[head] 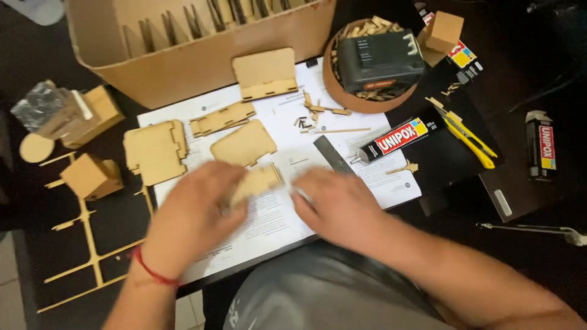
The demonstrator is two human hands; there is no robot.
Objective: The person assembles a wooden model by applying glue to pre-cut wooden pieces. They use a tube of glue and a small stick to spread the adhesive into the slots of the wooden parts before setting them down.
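My left hand (pixel 192 214) rests on the white instruction sheets (pixel 275 214) and grips a flat notched wooden panel (pixel 260 180) by its left end. My right hand (pixel 333 205) lies just to the right of that panel, palm down on the paper, fingers curled, holding nothing I can see. Both hands are blurred. More laser-cut wooden panels lie above them: one rounded (pixel 244 145), one long and slotted (pixel 222 118), one large at the left (pixel 156 151), and one near the cardboard box (pixel 265 73).
A big cardboard box (pixel 202 55) stands at the back. A round wooden tray (pixel 367 101) holds scraps and a dark battery pack (pixel 380 58). A black glue tube (pixel 397 137), yellow utility knife (pixel 468 134), small wooden cubes (pixel 92 176) and a leftover wooden frame (pixel 85 238) lie around.
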